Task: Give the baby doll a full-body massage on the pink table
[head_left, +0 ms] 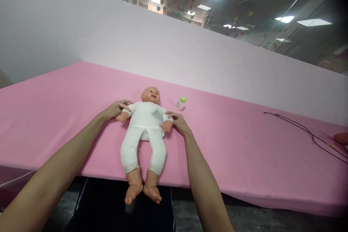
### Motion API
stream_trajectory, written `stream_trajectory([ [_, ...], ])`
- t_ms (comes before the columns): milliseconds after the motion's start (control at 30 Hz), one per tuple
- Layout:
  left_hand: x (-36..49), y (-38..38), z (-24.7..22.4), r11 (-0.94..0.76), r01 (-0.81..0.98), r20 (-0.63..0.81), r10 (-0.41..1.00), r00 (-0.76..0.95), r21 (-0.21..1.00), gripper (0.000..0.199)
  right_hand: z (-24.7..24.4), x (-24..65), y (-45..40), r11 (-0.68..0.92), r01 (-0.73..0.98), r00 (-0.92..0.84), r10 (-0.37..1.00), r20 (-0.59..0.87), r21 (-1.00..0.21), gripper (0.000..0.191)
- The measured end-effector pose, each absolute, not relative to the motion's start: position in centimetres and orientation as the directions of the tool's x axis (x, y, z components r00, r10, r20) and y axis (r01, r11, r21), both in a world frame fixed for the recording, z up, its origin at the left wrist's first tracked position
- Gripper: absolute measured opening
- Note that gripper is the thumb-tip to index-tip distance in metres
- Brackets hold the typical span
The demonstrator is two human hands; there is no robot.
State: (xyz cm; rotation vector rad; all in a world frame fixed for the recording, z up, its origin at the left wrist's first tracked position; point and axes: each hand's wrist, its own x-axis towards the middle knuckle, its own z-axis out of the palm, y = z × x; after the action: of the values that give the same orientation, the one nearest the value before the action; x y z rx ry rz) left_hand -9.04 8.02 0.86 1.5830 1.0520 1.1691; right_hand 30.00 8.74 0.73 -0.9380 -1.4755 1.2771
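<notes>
Seen from the head-worn camera, a baby doll (146,115) in a white cloth suit lies face up on a table under a pink cover (231,145), its head toward the white partition (168,54) and its bare feet (133,186) jutting past the front edge, above the person's dark trousers (119,210). The left hand (116,110) curves over the doll's sleeve on the left side, fingers slightly spread; the right hand (179,121) rests bent fingers on the opposite sleeve. Whether either one is pinching the cloth cannot be told.

Just beyond the right hand, near the doll's shoulder, stands a small white bottle with a green cap (181,103). A thin dark cable (296,125) trails across the right side of the table, well apart from the doll.

The overhanging feet look like the weak point: a pull toward the person could bring the doll sliding off the edge. An outward sweep of the right hand might knock over the bottle, whose base seems narrow. Uneven tugging on the two sleeves could twist the doll's soft body or strain its cloth.
</notes>
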Motion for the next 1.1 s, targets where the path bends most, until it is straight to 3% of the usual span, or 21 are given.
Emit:
stream_trajectory([
  [100,-8.8,7.7,0.9,-0.317,0.170,0.269,0.929,0.254,0.933,0.027,0.7,30.4,8.5,0.168,0.023,-0.344,0.927,0.150,-0.985,0.012],
  [167,-8.2,7.5,0.9,-0.322,0.099,0.298,0.932,0.206,0.941,0.039,0.8,30.1,8.5,0.181,0.004,-0.327,0.930,0.170,-0.983,0.020],
  [267,-7.0,7.4,0.8,-0.313,-0.063,0.313,0.950,-0.007,0.948,0.068,0.9,29.2,8.4,0.192,-0.039,-0.245,0.950,0.196,-0.981,0.036],
  [367,-6.0,7.8,0.2,-0.304,-0.133,0.273,0.939,-0.209,0.943,0.081,0.6,28.1,8.5,0.174,-0.096,-0.154,0.970,0.187,-0.980,0.046],
  [467,-5.2,8.8,-0.6,-0.247,-0.104,0.202,0.925,-0.320,0.963,0.077,0.1,27.3,9.0,0.168,-0.076,-0.030,0.985,0.171,-0.983,0.044],
  [533,-4.8,9.5,-1.1,-0.199,-0.068,0.164,0.924,-0.344,0.978,0.061,-0.4,27.1,9.5,0.150,-0.012,0.066,0.987,0.149,-0.989,0.043],
  [600,-4.3,10.0,-1.4,-0.185,0.021,0.183,0.934,-0.307,0.982,0.046,-0.7,27.0,10.1,0.131,0.049,0.127,0.983,0.136,-0.990,0.046],
  [733,-4.2,10.0,-1.0,-0.217,0.178,0.250,0.949,-0.193,0.960,0.052,-0.7,27.2,10.5,0.108,0.010,0.117,0.987,0.108,-0.994,0.044],
  [900,-5.8,8.7,0.4,-0.224,-0.035,0.224,0.975,-0.002,0.974,0.054,0.1,28.6,9.8,0.050,-0.216,-0.134,0.988,0.080,-0.975,0.046],
  [967,-6.7,8.3,0.7,-0.229,-0.076,0.234,0.970,0.061,0.970,0.050,0.1,29.3,9.6,0.051,-0.225,-0.203,0.974,0.098,-0.973,0.043],
  [1100,-8.1,8.1,0.6,-0.215,-0.015,0.215,0.963,0.165,0.976,0.024,-0.3,30.0,9.6,0.115,-0.125,-0.243,0.960,0.142,-0.985,0.014],
])
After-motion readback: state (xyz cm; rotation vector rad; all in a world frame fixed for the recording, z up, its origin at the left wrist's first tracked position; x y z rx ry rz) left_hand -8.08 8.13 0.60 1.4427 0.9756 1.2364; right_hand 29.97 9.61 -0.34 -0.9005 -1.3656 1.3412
